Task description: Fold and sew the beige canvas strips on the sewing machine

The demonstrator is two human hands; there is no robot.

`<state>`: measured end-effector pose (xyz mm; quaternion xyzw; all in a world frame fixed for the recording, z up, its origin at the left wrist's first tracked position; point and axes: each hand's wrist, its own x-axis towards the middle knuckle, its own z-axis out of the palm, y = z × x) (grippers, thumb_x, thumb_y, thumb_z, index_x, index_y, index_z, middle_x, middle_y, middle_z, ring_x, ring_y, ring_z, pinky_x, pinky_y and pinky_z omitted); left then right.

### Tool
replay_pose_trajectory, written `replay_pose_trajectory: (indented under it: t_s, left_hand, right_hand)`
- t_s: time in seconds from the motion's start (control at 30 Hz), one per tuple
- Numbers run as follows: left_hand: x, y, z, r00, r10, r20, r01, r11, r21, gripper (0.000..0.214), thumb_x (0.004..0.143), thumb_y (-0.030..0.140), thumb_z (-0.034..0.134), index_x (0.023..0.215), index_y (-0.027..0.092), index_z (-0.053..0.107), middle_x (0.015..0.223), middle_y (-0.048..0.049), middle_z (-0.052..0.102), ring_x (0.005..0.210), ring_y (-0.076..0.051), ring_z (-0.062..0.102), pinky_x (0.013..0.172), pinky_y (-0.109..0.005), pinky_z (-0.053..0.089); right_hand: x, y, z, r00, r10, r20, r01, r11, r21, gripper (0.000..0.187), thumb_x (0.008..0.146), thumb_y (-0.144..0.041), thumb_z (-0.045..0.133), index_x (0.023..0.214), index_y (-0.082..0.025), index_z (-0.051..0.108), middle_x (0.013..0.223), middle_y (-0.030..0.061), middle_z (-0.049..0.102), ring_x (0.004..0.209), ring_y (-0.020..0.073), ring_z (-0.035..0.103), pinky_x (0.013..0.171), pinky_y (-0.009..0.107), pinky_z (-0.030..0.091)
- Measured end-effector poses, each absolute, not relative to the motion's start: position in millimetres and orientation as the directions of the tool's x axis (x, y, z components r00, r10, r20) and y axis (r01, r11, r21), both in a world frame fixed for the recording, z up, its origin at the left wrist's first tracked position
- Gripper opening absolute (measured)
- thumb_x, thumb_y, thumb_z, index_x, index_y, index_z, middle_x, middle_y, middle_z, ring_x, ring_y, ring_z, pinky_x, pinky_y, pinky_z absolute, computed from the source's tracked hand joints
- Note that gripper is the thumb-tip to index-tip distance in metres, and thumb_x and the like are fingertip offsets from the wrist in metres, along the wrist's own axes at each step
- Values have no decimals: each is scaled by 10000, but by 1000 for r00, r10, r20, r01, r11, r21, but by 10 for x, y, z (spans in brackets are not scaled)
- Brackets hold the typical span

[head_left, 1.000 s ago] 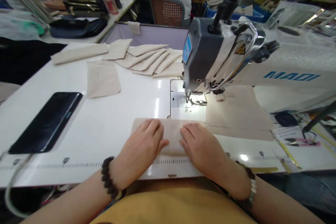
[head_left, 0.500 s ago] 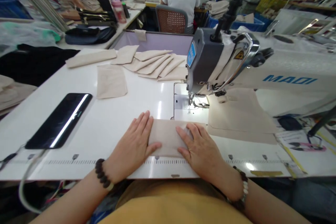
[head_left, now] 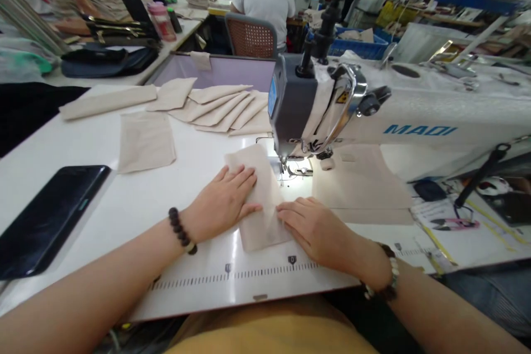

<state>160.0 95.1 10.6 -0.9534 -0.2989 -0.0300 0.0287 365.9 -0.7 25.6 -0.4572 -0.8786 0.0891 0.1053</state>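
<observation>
A folded beige cloth piece [head_left: 259, 199] lies lengthwise on the white table, its far end close to the needle of the white sewing machine [head_left: 332, 116]. My left hand [head_left: 222, 202] rests flat on the cloth's left edge with fingers stretched out. On the cloth's right edge my right hand [head_left: 317, 227] presses down, fingers extended. Both wrists wear bead bracelets.
A black phone [head_left: 45, 218] lies at the left. One beige piece [head_left: 145, 141] and a fan of several folded pieces [head_left: 219, 105] sit behind. More cloth [head_left: 360, 182] lies under the machine arm; pink snips [head_left: 454, 224] at right. A person in white sits at a far table.
The cloth has been turned from lying crosswise to lengthwise and pushed toward the needle. Both hands moved forward with it.
</observation>
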Motion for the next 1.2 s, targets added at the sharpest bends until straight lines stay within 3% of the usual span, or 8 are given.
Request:
replay_pose_trajectory:
  t_s: [0.1, 0.17, 0.27, 0.37, 0.47, 0.6, 0.9, 1.2]
  left_hand:
    - [1875, 1155, 187, 826, 560, 56, 563, -822, -86, 505, 868, 445, 500, 1214, 78, 481, 1322, -196, 447, 1240, -343, 390, 1004, -517, 316]
    - [2014, 1170, 247, 854, 519, 43, 520, -851, -66, 360, 862, 328, 542, 1120, 77, 529, 1225, -184, 510, 1153, -302, 473, 959, -459, 380]
    - [2116, 1103, 258, 894, 447, -3, 447, -894, 10, 146, 863, 164, 504, 981, 101, 562, 1050, -119, 571, 982, -226, 555, 870, -365, 450]
    - [2124, 1061, 162, 884, 462, 72, 461, -887, 32, 187, 882, 197, 487, 1027, 87, 532, 1115, -137, 537, 1059, -245, 514, 936, -388, 415]
    - [2108, 1087, 63, 875, 466, 131, 464, -885, 47, 302, 888, 252, 497, 1121, 60, 478, 1222, -163, 474, 1171, -267, 438, 1012, -410, 353]
    - [2117, 1153, 51, 870, 479, 119, 474, -878, 69, 296, 888, 259, 497, 1102, 55, 492, 1166, -156, 500, 1143, -274, 453, 1002, -423, 362]
    - [2146, 1217, 92, 874, 474, 108, 469, -880, 68, 245, 902, 255, 464, 1054, 70, 517, 1070, -134, 516, 1084, -266, 472, 968, -439, 385]
    - [2152, 1245, 67, 872, 473, 128, 466, -881, 80, 229, 895, 236, 469, 1011, 52, 542, 1012, -149, 537, 1073, -285, 471, 946, -440, 400]
  right_hand:
    - [3859, 200, 234, -697, 711, 98, 701, 704, -116, 263, 897, -88, 379, 1068, -115, 577, 1146, 102, 588, 852, 187, 525, 763, 339, 423]
    - [3958, 314, 192, -741, 661, 118, 660, 749, -48, 269, 910, -102, 369, 1071, -118, 585, 1141, 96, 593, 821, 182, 521, 735, 339, 418]
    - [4041, 405, 112, -754, 626, 197, 630, 775, -49, 280, 927, -133, 352, 1079, -123, 588, 1133, 91, 597, 816, 178, 512, 730, 342, 414]
    - [4064, 415, 52, -717, 655, 237, 658, 749, -80, 285, 941, -167, 345, 1096, -124, 580, 1139, 95, 579, 855, 181, 503, 755, 339, 407]
    - [4058, 401, 40, -655, 716, 240, 716, 690, -104, 276, 947, -226, 362, 1053, -138, 600, 987, 93, 581, 825, 183, 497, 740, 327, 397]
    - [4041, 402, 59, -596, 758, 267, 762, 638, -112, 293, 934, -221, 350, 1019, -137, 617, 822, 70, 530, 710, 175, 455, 662, 304, 375]
    - [4028, 432, 30, -556, 789, 260, 781, 604, -161, 315, 942, -229, 334, 1084, -129, 597, 824, 64, 520, 720, 175, 453, 700, 310, 362]
    - [4020, 442, 19, -536, 794, 287, 788, 593, -166, 319, 950, -242, 324, 1034, -127, 609, 789, 64, 517, 698, 175, 437, 691, 309, 357]
